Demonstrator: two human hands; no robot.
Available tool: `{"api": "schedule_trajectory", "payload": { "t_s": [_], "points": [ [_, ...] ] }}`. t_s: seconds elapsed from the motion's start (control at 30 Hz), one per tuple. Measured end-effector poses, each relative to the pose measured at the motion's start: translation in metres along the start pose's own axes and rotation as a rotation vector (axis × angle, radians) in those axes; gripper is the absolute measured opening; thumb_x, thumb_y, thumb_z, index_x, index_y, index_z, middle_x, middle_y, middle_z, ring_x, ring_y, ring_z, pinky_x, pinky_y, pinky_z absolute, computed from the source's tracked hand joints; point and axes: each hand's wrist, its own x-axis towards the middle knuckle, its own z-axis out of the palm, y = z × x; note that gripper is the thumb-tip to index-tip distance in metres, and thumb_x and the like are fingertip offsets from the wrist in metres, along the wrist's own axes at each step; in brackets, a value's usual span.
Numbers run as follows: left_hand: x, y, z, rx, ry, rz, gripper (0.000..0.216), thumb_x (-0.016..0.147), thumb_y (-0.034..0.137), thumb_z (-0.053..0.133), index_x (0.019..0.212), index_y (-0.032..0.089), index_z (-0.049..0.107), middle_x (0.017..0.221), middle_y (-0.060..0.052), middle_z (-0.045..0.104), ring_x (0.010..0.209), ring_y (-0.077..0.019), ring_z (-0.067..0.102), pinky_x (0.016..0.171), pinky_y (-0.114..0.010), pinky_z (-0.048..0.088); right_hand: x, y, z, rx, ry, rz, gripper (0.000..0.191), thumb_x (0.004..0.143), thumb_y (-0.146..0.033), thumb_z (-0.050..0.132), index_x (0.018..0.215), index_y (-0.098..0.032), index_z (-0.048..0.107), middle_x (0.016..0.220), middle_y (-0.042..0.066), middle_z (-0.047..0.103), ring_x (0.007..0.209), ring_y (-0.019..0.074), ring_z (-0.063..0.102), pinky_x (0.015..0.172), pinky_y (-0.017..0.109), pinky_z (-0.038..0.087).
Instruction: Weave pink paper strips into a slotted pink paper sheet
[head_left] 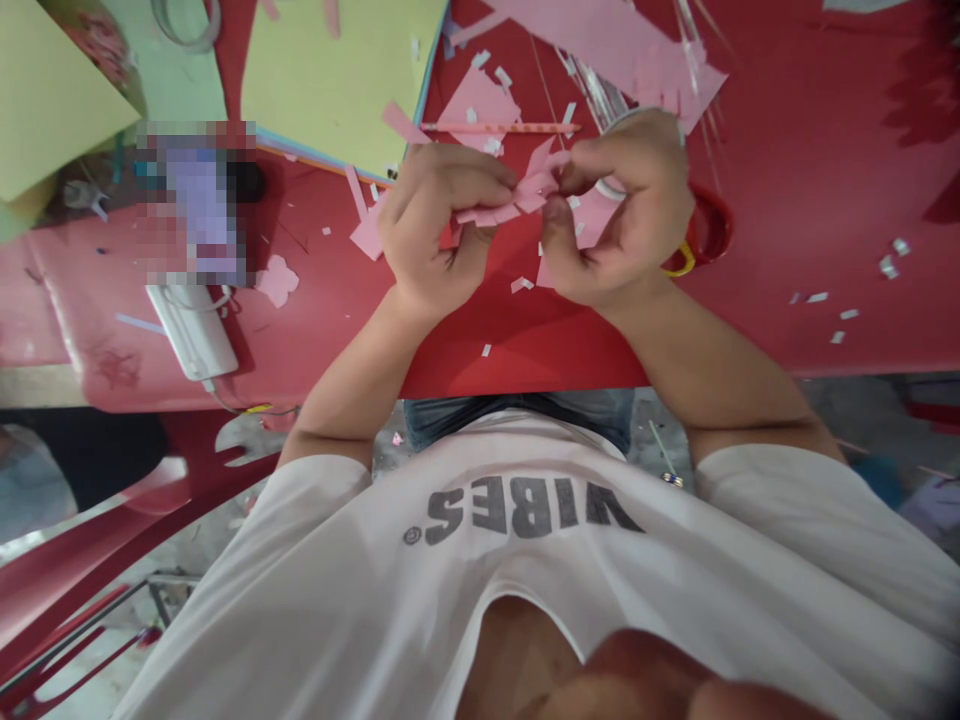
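My left hand (442,225) and my right hand (626,215) are held close together above the red table (787,200). Both are closed in a pinch on a small folded piece of pink paper (525,190) with jagged cut strips, each gripping one end. The piece is lifted off the table. A larger pink scrap (592,215) lies under my right hand. A thin pink striped stick (495,128) lies on the table just beyond my fingers.
Yellow-green sheets (337,70) lie at the back left, and cut pink paper (622,50) at the back. Red-handled scissors (709,230) sit beside my right wrist. A white charger block (191,330) and a pink flower cutout (277,280) lie to the left. Small paper scraps are scattered about.
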Motion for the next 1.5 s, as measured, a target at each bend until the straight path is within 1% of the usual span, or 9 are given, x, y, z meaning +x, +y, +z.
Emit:
{"api": "schedule_trajectory", "payload": {
  "t_s": [0.1,0.2,0.33,0.53,0.73,1.0,1.1,1.23,1.5],
  "points": [
    [0.01,0.023,-0.002,-0.104,0.031,-0.088,0.026,0.099,0.058,0.048,0.1,0.033,0.054,0.095,-0.003,0.066,0.093,-0.0213,0.063,0.084,-0.042,0.049,0.006,-0.008,-0.001,-0.03,0.059,-0.05,0.04,0.091,-0.07,0.054,0.095,-0.032,0.067,0.09,0.001,0.064,0.106,0.0301,0.067,0.085,0.056,0.056],
    [0.017,0.03,-0.003,-0.212,0.024,-0.181,0.02,0.094,0.058,0.057,0.099,0.038,0.058,0.096,-0.002,0.067,0.096,-0.0238,0.064,0.088,-0.044,0.049,0.013,-0.019,-0.003,-0.134,0.084,-0.13,0.035,0.089,-0.066,0.057,0.091,-0.033,0.068,0.092,0.004,0.065,0.101,0.0322,0.066,0.091,0.062,0.051],
    [0.019,0.018,0.002,-0.297,0.005,-0.143,0.035,0.087,0.07,0.057,0.1,0.038,0.061,0.096,-0.003,0.068,0.095,-0.0253,0.065,0.087,-0.044,0.052,0.019,-0.033,-0.002,-0.149,0.106,-0.17,0.025,0.092,-0.057,0.054,0.09,-0.034,0.064,0.096,0.001,0.067,0.099,0.0282,0.066,0.092,0.058,0.05],
    [0.015,0.004,0.009,-0.385,-0.02,-0.174,0.031,0.087,0.065,0.065,0.107,0.041,0.069,0.107,0.001,0.074,0.104,-0.0236,0.069,0.095,-0.044,0.058,0.017,-0.035,0.002,-0.021,0.019,-0.108,0.014,0.094,-0.047,0.052,0.091,-0.035,0.059,0.086,0.0,0.067,0.088,0.0263,0.066,0.087,0.053,0.05],
    [0.007,-0.019,0.005,-0.546,-0.23,-0.25,0.054,0.077,0.066,0.077,0.121,0.035,0.069,0.112,-0.002,0.075,0.1,-0.0266,0.072,0.085,-0.044,0.064,0.015,-0.031,0.005,0.008,0.028,-0.097,0.015,0.092,-0.046,0.052,0.087,-0.033,0.057,0.082,0.001,0.064,0.08,0.0256,0.061,0.083,0.051,0.049],
    [0.006,-0.047,0.0,-0.452,-0.346,-0.372,0.074,0.059,0.075,0.083,0.118,0.032,0.068,0.117,-0.002,0.074,0.109,-0.0313,0.067,0.096,-0.052,0.058,0.021,-0.032,0.004,0.063,-0.026,0.056,0.016,0.091,-0.047,0.053,0.083,-0.034,0.057,0.079,0.001,0.061,0.075,0.0245,0.058,0.072,0.046,0.051],
    [0.009,-0.039,0.0,-0.436,-0.328,-0.286,0.071,0.062,0.071,0.085,0.121,0.034,0.068,0.118,0.001,0.073,0.109,-0.029,0.067,0.1,-0.05,0.057,0.022,-0.025,0.008,0.097,-0.011,0.085,0.017,0.088,-0.048,0.056,0.077,-0.034,0.057,0.074,0.001,0.058,0.068,0.0242,0.053,0.066,0.046,0.047],
    [0.011,-0.021,0.003,-0.42,-0.198,-0.254,0.056,0.072,0.067,0.078,0.121,0.042,0.068,0.119,0.005,0.073,0.109,-0.0267,0.068,0.098,-0.048,0.059,0.023,-0.018,0.011,0.162,0.005,0.098,0.014,0.085,-0.039,0.06,0.073,-0.031,0.058,0.069,0.001,0.056,0.065,0.0216,0.049,0.064,0.043,0.041],
    [0.012,-0.015,0.005,-0.406,-0.205,-0.236,0.054,0.071,0.07,0.076,0.118,0.043,0.07,0.114,0.006,0.074,0.103,-0.0268,0.07,0.089,-0.047,0.062,0.026,-0.015,0.013,0.306,0.018,0.082,0.017,0.081,-0.035,0.071,0.069,-0.027,0.064,0.062,-0.001,0.056,0.056,0.0156,0.043,0.054,0.037,0.032]
  ]
}}
